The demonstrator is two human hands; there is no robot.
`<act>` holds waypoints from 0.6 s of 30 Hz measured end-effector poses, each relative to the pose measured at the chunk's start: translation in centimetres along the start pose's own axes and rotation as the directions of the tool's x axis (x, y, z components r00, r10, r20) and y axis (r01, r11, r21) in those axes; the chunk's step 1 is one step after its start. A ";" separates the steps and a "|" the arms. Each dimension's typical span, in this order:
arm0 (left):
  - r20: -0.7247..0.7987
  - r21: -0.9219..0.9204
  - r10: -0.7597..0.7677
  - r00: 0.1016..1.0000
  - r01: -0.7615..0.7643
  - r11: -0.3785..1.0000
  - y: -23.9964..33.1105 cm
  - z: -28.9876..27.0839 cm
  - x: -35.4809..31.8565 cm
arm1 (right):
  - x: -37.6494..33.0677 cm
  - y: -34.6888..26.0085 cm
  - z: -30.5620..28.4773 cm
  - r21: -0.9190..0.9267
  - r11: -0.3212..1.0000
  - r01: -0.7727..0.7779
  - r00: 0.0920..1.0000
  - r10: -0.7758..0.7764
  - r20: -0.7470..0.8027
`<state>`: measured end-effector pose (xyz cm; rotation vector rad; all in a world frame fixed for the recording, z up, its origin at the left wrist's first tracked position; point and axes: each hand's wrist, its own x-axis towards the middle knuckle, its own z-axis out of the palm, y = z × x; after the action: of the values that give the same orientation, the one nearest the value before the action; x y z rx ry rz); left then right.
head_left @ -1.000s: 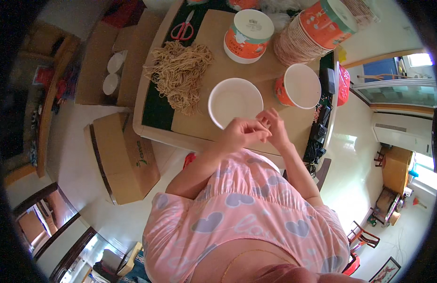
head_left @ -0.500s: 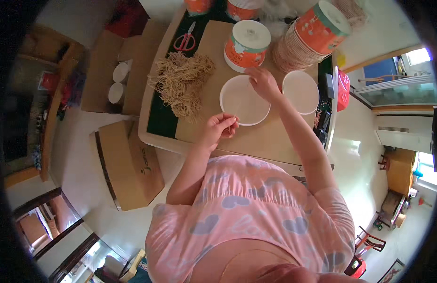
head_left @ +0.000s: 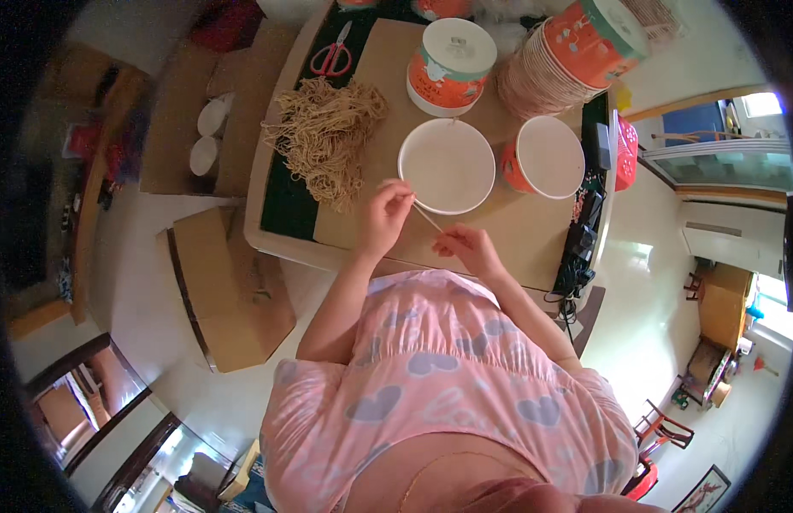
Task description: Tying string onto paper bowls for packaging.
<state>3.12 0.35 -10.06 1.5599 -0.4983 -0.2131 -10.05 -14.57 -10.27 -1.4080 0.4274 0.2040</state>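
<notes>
My left hand (head_left: pixel 388 214) pinches at the near-left rim of a round white paper tub (head_left: pixel 448 171), which stands with its mouth up. A short pale cord (head_left: pixel 429 219) runs from those fingertips to my right hand (head_left: pixel 467 248), whose fingers are closed on its other end just in front of the tub. A heap of tan twine (head_left: pixel 324 141) lies to the left. Right of the first tub is a second open one (head_left: pixel 550 158) with an orange side. Behind them stands an orange and green tub (head_left: pixel 450 68) turned upside down.
Scissors with red handles (head_left: pixel 332 60) lie beyond the twine. A tall stack of tubs (head_left: pixel 559 68) leans at the back right. Black cables and adapters (head_left: pixel 580 239) line the table's right edge. Cardboard boxes (head_left: pixel 229 291) sit on the floor at left.
My right hand has come from the tub's far rim toward me, to its near side. My left hand has shifted slightly away and left. The cord now stretches between both hands.
</notes>
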 end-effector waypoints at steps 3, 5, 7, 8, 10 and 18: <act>0.253 0.561 0.071 0.965 -0.206 0.801 1.4 -0.7 0.5 | 0.6 2.8 -2.1 -0.126 0.992 0.030 0.991 -0.046 -0.127; 0.300 0.562 0.072 0.951 -0.237 0.793 1.5 0.1 0.5 | 1.2 3.5 -2.8 0.017 0.997 0.081 0.978 -0.076 -0.195; 0.268 0.458 -0.120 0.956 -0.016 0.889 1.3 1.7 -0.1 | 2.1 3.2 -3.9 -0.080 0.995 0.061 0.916 -0.088 -0.391; 0.210 0.347 -0.133 0.969 0.054 0.936 -1.0 2.8 -1.2 | 2.5 2.4 -4.0 -0.044 0.994 0.103 0.908 -0.112 -0.404; 0.234 -0.123 -0.392 0.890 0.427 0.896 0.2 4.7 -1.1 | 3.0 1.7 -5.0 0.016 0.993 0.114 0.885 -0.095 -0.455; 0.197 -0.349 -0.481 0.854 0.520 0.780 -0.1 5.0 -2.2 | 1.2 -1.7 -7.7 0.546 0.709 0.446 0.768 0.010 -0.640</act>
<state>-0.99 -3.13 -10.82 1.2576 -0.0845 -0.7611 -9.58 -22.50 -9.96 -0.7348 0.7554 -0.6062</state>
